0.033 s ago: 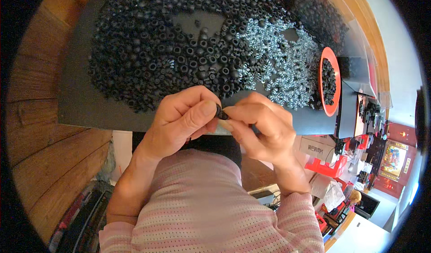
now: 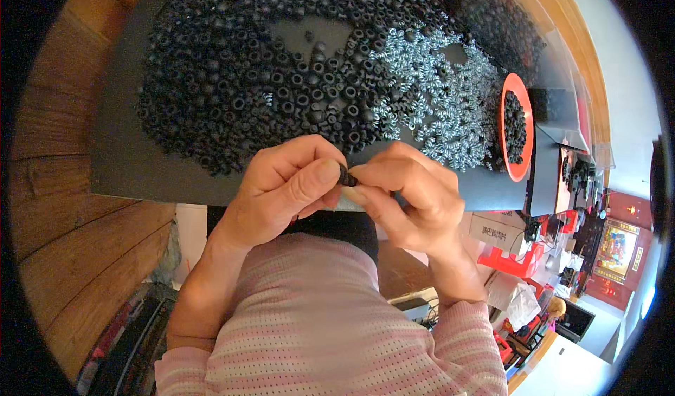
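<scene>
Just over the table's front edge, my left hand [image 2: 287,189] and my right hand [image 2: 411,196] meet fingertip to fingertip. Between them is a small black plastic piece [image 2: 347,177], pinched by thumb and forefinger on either side. Fingers cover most of it, so its full shape is hidden. Beyond my hands spreads a wide heap of small black hollow plastic pieces [image 2: 239,73], round-ended with open holes. To its right lies a pile of small silver coil springs [image 2: 450,108]. An orange-red dish [image 2: 505,125], holding more small black parts, stands at the table's right end.
The dark tabletop [image 2: 133,174] has a wooden plank wall [image 2: 56,150] on its left. Clear plastic sheeting [image 2: 562,52] stands along the far right side. A cardboard box [image 2: 496,233] and a red stool [image 2: 517,259] are at the lower right, past the table.
</scene>
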Available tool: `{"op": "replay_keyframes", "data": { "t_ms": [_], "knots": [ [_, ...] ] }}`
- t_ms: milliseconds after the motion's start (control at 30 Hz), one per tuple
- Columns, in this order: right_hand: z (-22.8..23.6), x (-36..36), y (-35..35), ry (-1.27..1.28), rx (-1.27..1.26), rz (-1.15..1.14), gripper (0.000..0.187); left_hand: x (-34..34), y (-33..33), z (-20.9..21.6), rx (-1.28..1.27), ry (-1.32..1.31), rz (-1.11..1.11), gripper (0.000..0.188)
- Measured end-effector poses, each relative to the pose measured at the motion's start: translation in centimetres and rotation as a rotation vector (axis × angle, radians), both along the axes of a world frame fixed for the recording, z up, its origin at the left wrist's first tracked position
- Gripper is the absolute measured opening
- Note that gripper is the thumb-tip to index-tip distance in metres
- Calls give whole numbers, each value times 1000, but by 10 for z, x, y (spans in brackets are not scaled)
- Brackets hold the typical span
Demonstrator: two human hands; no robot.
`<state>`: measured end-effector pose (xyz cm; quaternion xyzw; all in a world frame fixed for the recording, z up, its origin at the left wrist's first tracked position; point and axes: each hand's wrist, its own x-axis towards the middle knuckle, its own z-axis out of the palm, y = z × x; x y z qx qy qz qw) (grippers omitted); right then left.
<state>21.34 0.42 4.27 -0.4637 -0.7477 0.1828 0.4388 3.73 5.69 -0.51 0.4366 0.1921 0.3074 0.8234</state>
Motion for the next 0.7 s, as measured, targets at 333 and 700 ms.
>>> {"op": "replay_keyframes", "data": {
  "t_ms": [333, 700],
  "knots": [
    [2, 3, 2, 23, -60, 46, 30, -3, 4, -1, -6, -4, -80, 27],
    [-2, 0, 6, -86, 23, 99, 39, -3, 3, 8, -109, 32, 1, 26]
  ]
}}
